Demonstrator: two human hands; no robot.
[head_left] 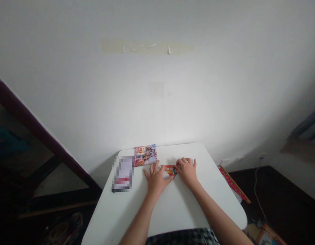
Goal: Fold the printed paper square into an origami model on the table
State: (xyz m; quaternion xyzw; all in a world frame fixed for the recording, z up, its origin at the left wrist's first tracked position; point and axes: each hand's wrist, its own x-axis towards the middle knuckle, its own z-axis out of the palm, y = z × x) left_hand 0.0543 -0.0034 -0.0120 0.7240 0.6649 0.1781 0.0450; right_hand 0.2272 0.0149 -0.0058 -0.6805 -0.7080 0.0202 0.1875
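Observation:
On the white table lies a small piece of red printed paper (170, 169), which looks folded to a slanted edge. My left hand (156, 178) rests at its left side with the fingers spread, the thumb near the lower edge of the paper. At the right end of the paper, my right hand (188, 173) has its thumb and fingers bent together on it; the fingertips partly hide that end. A colourful printed leaflet (145, 154) lies just beyond my left hand.
A phone-like object (123, 173), blurred out, lies on the left of the white table (210, 204). The table's far edge meets a white wall (157, 115). A red patterned item (232, 183) stands beside the table on the right, near a cable (256, 183).

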